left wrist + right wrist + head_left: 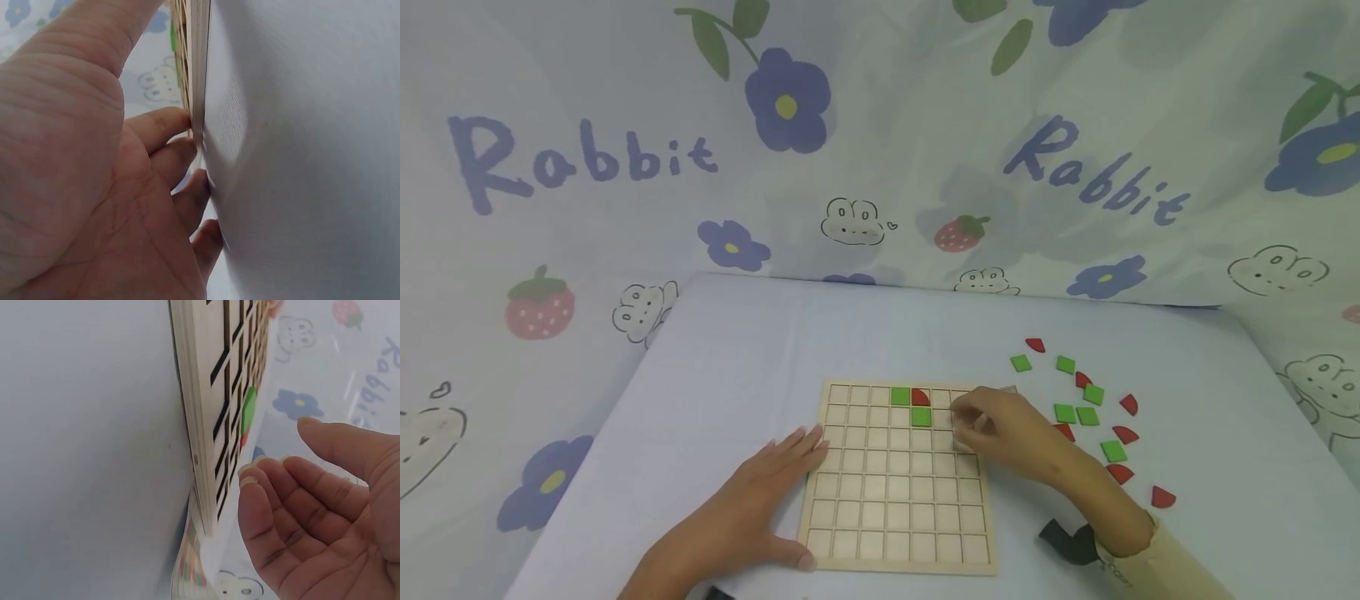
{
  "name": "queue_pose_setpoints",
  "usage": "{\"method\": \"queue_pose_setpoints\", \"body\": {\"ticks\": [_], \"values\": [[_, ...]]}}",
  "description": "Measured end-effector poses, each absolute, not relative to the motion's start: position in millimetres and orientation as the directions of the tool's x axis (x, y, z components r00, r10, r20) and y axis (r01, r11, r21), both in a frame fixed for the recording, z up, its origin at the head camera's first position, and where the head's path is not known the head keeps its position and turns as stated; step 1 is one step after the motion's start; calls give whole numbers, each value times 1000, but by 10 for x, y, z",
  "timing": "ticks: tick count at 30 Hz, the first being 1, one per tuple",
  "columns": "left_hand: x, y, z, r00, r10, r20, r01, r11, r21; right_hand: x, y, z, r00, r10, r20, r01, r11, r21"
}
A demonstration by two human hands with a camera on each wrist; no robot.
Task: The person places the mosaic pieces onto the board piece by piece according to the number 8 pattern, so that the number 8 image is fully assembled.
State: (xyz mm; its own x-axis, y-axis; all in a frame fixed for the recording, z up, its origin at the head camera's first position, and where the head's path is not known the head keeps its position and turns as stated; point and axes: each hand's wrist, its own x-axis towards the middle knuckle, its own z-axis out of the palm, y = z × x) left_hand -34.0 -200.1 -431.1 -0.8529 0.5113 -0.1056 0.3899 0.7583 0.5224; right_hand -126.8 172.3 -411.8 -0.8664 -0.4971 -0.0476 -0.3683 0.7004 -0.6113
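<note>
A wooden grid board (pixel 872 573) lies flat on the table. In its upper rows sit a green square tile (pixel 901 396), a red quarter-circle tile (pixel 921 397) and, below the red one, another green square tile (pixel 921 417). My left hand (pixel 752 492) rests along the board's left edge, fingertips touching its side and thumb near the lower left corner. Over the board's upper right part hovers my right hand (pixel 1011 433), fingers loosely bent. The right wrist view shows a gap between its thumb and fingers (pixel 257 519), with nothing held there.
Loose green square tiles (pixel 1064 413) and red quarter-circle tiles (pixel 1125 434) lie scattered right of the board. Beside the board's edge, a paper with coloured patterns (pixel 190 569) is partly hidden. A rabbit-print cloth (pixel 895 167) hangs behind the table.
</note>
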Motion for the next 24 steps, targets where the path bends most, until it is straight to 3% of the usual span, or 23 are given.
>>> {"method": "queue_pose_setpoints", "body": {"ticks": [10, 17, 24], "values": [[-337, -2000, -4302, -853, 511, -101, 391, 757, 524, -1038, 2177, -4018, -881, -473, 3, -386, 717, -580], [-344, -1988, -4300, -858, 502, -113, 376, 762, 528, -941, 2554, -4013, -931, -366, 11, -323, 807, -494], [-347, -1990, -4325, -860, 498, -115, 379, 771, 511, -866, 2952, -4020, -957, -275, -92, -218, 893, -394]]}}
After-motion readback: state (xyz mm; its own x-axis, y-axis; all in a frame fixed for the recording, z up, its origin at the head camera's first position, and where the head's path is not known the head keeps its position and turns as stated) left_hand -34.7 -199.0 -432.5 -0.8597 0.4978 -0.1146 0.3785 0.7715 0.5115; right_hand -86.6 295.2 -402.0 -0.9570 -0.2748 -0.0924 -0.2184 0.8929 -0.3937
